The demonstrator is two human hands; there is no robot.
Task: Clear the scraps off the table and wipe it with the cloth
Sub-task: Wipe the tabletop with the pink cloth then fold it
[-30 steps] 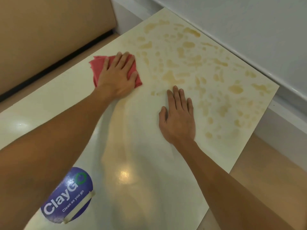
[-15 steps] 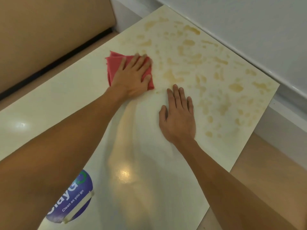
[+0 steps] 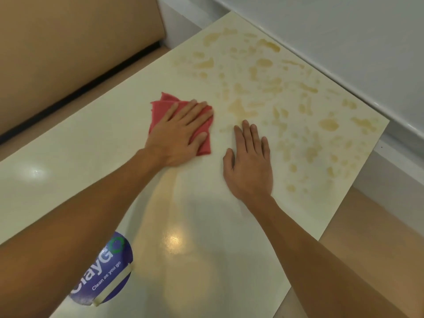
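Overhead, I see the left hand [image 3: 181,131] lying palm-down on the cloth [image 3: 160,106], its fingers [image 3: 195,111] straight and slightly spread, pressing the fabric onto the tabletop [image 3: 91,145] rather than curling round it; the thumb lies along the cloth's near-right edge. The right hand [image 3: 249,166] rests just beside it, apart from the cloth, flat on the bare surface with its fingers [image 3: 246,134] extended and close together, holding nothing. The cloth is red and folded, and it sits near the middle of the tabletop at the boundary of the yellow-brown stains [image 3: 238,106], which blotch the far right part up to the pale wall ledge [image 3: 344,53]. Stacked layer edges fan out at its far-left corner, and its right edge runs from far to near; both sets of fingers point toward the far right, into the stained area. I cannot judge the cloth's long axis, because the palm covers its centre and only the corner and right margin show. A round blue sticker [image 3: 107,274] reading "Clean as you go" lies on the near left, partly hidden by the left forearm, with a strip of tape [image 3: 114,288] across its lower edge. A tan bench [image 3: 68,42] lies beyond the left edge.
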